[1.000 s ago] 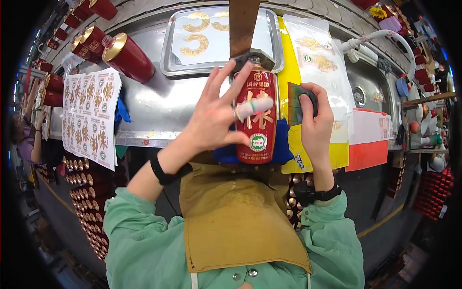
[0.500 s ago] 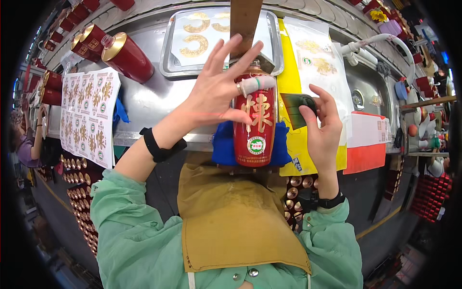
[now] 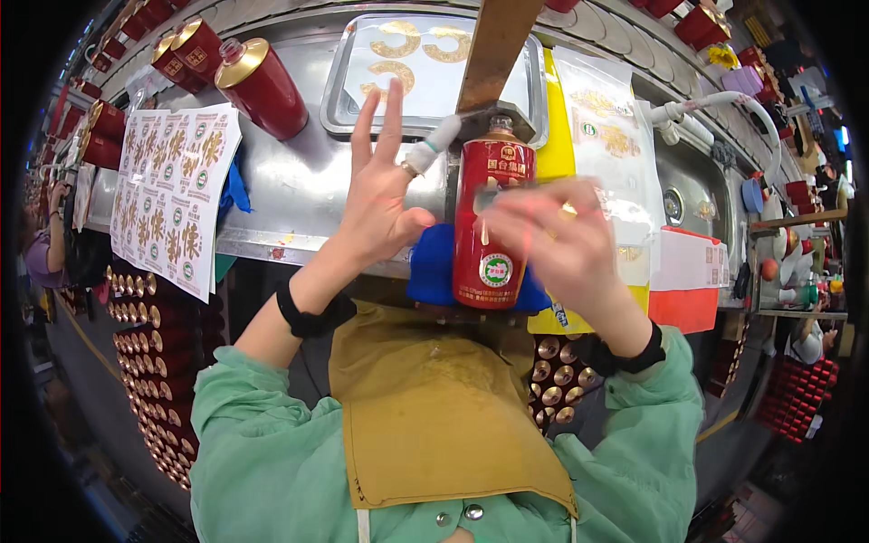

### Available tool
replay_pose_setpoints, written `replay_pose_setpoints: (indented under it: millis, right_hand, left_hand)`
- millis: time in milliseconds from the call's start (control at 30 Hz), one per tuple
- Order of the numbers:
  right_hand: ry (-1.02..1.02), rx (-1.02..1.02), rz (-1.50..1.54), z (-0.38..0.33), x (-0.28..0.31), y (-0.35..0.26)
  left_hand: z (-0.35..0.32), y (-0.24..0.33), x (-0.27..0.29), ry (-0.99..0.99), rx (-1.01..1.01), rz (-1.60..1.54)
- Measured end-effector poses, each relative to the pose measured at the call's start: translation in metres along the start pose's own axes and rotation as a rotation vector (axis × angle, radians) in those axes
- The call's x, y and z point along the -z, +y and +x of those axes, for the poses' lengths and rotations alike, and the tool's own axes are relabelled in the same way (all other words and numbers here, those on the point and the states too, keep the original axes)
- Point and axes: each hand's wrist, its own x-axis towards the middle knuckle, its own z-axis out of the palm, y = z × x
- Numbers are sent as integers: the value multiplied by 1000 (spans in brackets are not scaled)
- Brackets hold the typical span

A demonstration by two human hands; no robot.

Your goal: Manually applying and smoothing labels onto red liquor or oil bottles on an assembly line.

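Red bottles (image 3: 262, 86) with gold caps lie along the far left edge of the steel bench (image 3: 299, 195), beyond a sheet of labels (image 3: 172, 204) hanging over its near left edge. Nearer the middle, the left hand (image 3: 380, 195) is raised with fingers spread; one finger wears a white cot and touches the bottle (image 3: 489, 222) near its shoulder, the thumb near its side. That bottle stands upright on a blue cloth (image 3: 430, 271) at the near edge, centre, under a brown bar (image 3: 493, 45), and already bears its red front label and a round seal low down. The right hand (image 3: 561, 244) is blurred (in motion), pressed flat across the bottle's front; whether it pinches anything cannot be told. Judged from this, labelling is largely done and smoothing remains. A tray (image 3: 434, 45) lies behind; yellow sheets (image 3: 597, 136) lie to the right.
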Motion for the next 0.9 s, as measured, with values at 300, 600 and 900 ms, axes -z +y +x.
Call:
replay_pose_setpoints:
  millis: [300,600,900]
  right_hand:
    - [-55,97,-312,78,-4,36]
    - [-113,83,101,37,-8,18]
    - [72,496,178,-32,-24,29]
  left_hand:
    - [-19,26,18,59,434,-468]
    - [-36,52,8,-232,775,-1152]
    - [-23,69,-9,-286,835,-1184]
